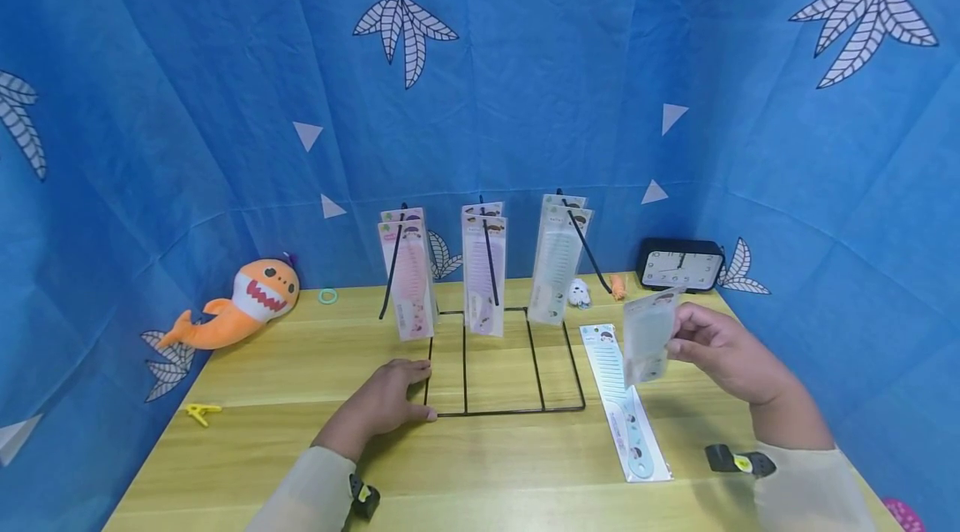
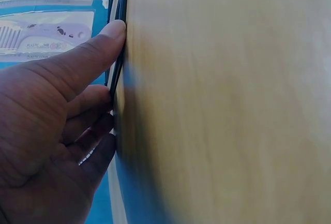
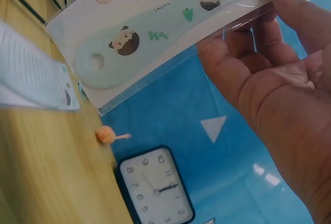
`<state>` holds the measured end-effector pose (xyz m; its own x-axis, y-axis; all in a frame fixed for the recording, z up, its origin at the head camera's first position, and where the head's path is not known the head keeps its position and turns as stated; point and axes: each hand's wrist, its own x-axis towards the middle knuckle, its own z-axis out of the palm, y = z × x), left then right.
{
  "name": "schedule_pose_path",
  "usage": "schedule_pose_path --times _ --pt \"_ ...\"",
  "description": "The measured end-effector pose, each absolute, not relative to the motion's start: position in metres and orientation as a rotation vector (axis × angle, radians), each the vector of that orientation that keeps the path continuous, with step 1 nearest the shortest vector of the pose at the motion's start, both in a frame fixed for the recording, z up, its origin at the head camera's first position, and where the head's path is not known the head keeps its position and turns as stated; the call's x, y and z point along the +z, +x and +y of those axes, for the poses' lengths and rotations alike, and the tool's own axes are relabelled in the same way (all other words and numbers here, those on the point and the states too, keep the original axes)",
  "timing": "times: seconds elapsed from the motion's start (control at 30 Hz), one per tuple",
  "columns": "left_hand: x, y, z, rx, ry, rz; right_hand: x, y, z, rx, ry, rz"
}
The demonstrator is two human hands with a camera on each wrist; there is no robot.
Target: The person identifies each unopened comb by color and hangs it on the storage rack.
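Note:
My right hand [image 1: 716, 348] [image 3: 279, 84] pinches a packaged pale green comb [image 1: 648, 333] [image 3: 155, 43] by its edge, held up above the table right of the black wire rack [image 1: 502, 361]. Another packaged comb [image 1: 625, 403] [image 3: 31, 74] lies flat on the table below it. My left hand [image 1: 390, 403] [image 2: 57, 115] rests on the table at the rack's front left corner, thumb pressing the wire base [image 2: 118, 63], fingers curled at it. Several packaged combs hang on the rack's three hooks: pink [image 1: 408, 273], lilac [image 1: 483, 269], green [image 1: 558, 261].
A black clock [image 1: 681, 265] [image 3: 155, 188] stands at the back right, with a small white figure [image 1: 578, 293] and an orange one [image 1: 618, 287] [image 3: 106, 135] near it. An orange shark plush [image 1: 240, 303], a teal ring [image 1: 327, 295] and a yellow clip [image 1: 201, 412] lie at the left. Blue cloth walls surround the table.

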<state>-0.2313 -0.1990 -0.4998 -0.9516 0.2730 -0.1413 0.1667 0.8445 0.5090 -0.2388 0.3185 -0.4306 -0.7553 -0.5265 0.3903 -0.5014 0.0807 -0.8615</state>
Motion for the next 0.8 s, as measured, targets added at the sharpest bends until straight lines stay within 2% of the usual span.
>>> schedule_pose_path --times 0.2,0.8 --pt "-0.500 -0.231 -0.199 0.751 0.335 2.813 -0.425 -0.236 0.308 -1.797 -1.156 2.311" --pt "-0.500 -0.232 -0.199 0.757 0.328 2.810 -0.424 -0.232 0.283 -1.793 -1.044 2.446"
